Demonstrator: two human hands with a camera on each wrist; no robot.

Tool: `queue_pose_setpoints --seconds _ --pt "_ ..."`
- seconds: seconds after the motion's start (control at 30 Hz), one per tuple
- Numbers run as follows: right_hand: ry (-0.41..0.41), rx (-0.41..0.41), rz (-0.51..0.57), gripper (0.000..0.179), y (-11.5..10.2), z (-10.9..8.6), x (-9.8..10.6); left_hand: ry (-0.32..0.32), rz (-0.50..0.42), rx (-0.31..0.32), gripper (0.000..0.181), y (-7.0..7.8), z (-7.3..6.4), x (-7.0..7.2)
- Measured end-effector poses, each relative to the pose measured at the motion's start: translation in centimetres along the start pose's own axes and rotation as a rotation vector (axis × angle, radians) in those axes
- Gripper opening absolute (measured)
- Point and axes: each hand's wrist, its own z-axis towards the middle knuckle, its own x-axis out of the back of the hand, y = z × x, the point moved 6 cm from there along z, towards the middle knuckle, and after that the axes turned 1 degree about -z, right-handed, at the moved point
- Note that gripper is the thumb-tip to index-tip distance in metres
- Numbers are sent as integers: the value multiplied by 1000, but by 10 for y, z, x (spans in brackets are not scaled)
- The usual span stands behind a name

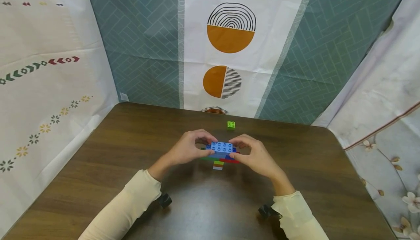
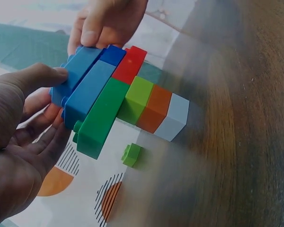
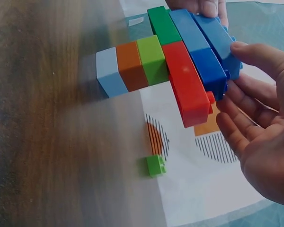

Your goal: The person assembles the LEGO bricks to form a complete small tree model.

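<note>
A light blue eight-stud toy brick (image 1: 221, 147) tops a stack of building bricks. My left hand (image 1: 187, 148) pinches its left end between thumb and fingers, and my right hand (image 1: 255, 155) holds the right end likewise. Directly below lie a medium blue brick (image 2: 91, 87) and a dark blue brick (image 3: 209, 71), end to end. A green brick (image 2: 102, 116) and a red brick (image 3: 185, 78) form the layer beneath, overhanging a narrow column. That column has a lime brick (image 2: 138, 97), an orange brick (image 2: 154, 109) and a pale blue-white brick (image 2: 174, 118) at the bottom.
A small lime green brick (image 1: 231, 124) lies alone on the brown wooden table (image 1: 147, 130), behind the stack. Patterned cloth (image 1: 147, 50) hangs beyond the table's far edge and along both sides. Dark wrist devices (image 1: 165, 200) sit under the sleeves.
</note>
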Motion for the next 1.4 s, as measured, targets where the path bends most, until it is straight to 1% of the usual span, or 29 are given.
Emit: queue_pose_setpoints --seconds 0.13,0.33,0.67,0.93,1.2,1.4 --pt "16 -11 8 28 -2 -1 -1 3 -3 -2 31 0 0 0" --pt "20 -5 -12 31 -1 0 -2 6 0 -2 32 -1 -1 0" --pt "28 7 -1 31 -1 -1 -1 16 18 -34 32 0 1 0" --pt "17 16 44 30 -1 -1 -2 3 10 4 31 1 0 -1" --pt "11 -1 18 30 1 -1 -2 4 25 -5 32 -2 1 -1" --pt "11 -9 7 29 0 -1 -2 -3 8 0 31 -3 0 -2"
